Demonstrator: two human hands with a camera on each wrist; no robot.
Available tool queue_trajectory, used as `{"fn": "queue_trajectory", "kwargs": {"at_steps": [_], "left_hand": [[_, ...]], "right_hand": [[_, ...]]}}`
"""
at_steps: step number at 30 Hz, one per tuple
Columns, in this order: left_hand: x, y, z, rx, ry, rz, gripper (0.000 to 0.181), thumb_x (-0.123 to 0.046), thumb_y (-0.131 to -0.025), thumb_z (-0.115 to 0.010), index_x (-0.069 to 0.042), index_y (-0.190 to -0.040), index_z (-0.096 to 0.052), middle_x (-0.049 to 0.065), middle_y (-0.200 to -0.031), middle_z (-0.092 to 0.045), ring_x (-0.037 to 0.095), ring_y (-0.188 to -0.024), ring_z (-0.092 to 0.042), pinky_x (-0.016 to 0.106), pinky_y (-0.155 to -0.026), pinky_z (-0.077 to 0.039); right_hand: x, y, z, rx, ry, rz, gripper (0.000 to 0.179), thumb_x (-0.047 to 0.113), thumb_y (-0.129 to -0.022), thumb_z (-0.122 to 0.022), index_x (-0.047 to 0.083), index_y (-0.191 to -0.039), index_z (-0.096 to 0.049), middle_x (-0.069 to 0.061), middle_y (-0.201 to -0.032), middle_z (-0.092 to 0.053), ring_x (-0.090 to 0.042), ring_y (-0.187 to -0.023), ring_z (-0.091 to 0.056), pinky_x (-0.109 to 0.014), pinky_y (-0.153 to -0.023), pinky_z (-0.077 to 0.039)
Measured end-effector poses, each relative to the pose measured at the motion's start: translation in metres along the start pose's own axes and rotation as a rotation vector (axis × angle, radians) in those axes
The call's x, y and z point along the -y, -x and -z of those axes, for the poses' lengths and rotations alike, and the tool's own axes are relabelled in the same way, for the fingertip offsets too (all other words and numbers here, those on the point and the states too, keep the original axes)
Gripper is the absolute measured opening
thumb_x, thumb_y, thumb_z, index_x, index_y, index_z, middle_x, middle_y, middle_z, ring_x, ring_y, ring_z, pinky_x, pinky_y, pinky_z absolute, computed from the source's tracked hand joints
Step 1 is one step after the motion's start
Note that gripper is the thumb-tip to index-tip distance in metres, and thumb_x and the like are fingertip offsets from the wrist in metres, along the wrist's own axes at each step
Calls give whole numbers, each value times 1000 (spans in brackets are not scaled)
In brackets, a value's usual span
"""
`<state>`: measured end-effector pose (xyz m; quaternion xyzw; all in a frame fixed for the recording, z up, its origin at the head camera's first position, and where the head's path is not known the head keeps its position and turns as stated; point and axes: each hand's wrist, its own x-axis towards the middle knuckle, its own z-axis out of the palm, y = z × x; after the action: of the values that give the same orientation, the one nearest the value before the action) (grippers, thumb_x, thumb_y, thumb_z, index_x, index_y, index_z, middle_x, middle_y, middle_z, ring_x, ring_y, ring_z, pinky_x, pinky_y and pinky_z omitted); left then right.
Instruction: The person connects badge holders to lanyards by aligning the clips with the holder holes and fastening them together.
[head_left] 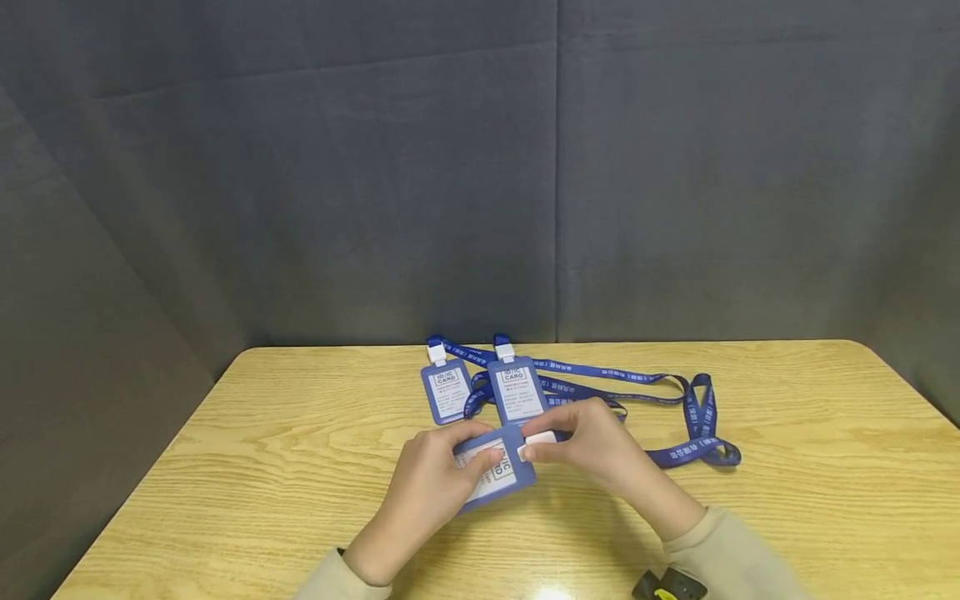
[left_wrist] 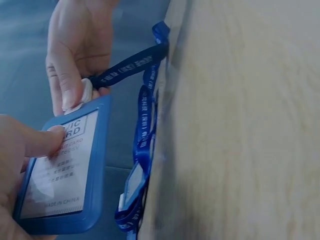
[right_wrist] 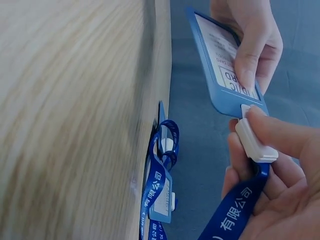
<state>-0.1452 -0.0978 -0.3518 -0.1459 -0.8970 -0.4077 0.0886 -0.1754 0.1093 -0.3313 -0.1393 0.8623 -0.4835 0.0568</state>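
My left hand (head_left: 435, 475) grips a blue badge holder (head_left: 517, 477) by its body, with the thumb across the front of the printed "ID/IC CARD" insert (left_wrist: 62, 172). At the holder's top edge, my right hand (head_left: 588, 442) pinches the white plastic clip (right_wrist: 252, 142) between thumb and fingers. A blue lanyard strap (right_wrist: 232, 215) with white lettering runs from that clip past the right palm. Both hands hold the badge over the near part of the table, tilted, its clip end toward the right hand.
Two more blue badge holders lie farther back, one at the left (head_left: 447, 392) and one in the middle (head_left: 519, 392). Their blue lanyards (head_left: 600, 371) stretch rightward and loop (head_left: 703, 417) on the wooden table (head_left: 300, 442). A dark curtain (head_left: 405, 208) stands behind. A black object (head_left: 670, 583) sits by the right sleeve.
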Motion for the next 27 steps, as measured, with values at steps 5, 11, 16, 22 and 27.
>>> {"fn": "queue_trajectory", "kwargs": {"at_steps": [5, 11, 16, 22, 27], "left_hand": [[-1, 1, 0, 3, -21, 0, 25, -25, -90, -75, -8, -108, -74, 5, -101, -74, 8, -79, -64, 30, -70, -51], [0, 2, -5, 15, -6, 11, 25, -28, -90, -74, -11, -109, -73, 3, -102, -74, 12, -86, -66, 35, -76, -52], [1, 2, -8, 7, -10, 25, 25, -30, -90, -74, -14, -109, -73, 2, -104, -74, 14, -90, -67, 39, -78, -52], [2, 3, -9, 10, -23, 34, 25, -33, -90, -74, -16, -109, -73, 0, -102, -74, 10, -84, -64, 36, -74, -50], [3, 3, -9, 16, -38, 28, 25, -33, -91, -73, -16, -110, -73, 1, -105, -74, 16, -92, -68, 41, -78, -51]], "right_hand": [[2, 0, 0, 1, 21, -2, 14, 11, -79, -84, 8, -92, -79, -6, -98, -75, -33, -110, -64, -53, -94, -48], [1, 0, 4, 31, 64, -10, 13, 13, -81, -83, 10, -93, -79, -5, -101, -74, -31, -112, -64, -53, -96, -47], [-1, 0, 6, 44, 84, 24, 12, 13, -82, -82, 10, -93, -79, -6, -103, -74, -31, -110, -64, -52, -95, -47], [-1, 0, 5, 48, 93, 20, 12, 11, -82, -81, 9, -93, -79, -6, -102, -74, -33, -111, -64, -53, -96, -47], [-1, 0, 4, 50, 118, 43, 12, 11, -83, -81, 9, -94, -78, -5, -102, -74, -33, -112, -63, -55, -98, -45]]}}
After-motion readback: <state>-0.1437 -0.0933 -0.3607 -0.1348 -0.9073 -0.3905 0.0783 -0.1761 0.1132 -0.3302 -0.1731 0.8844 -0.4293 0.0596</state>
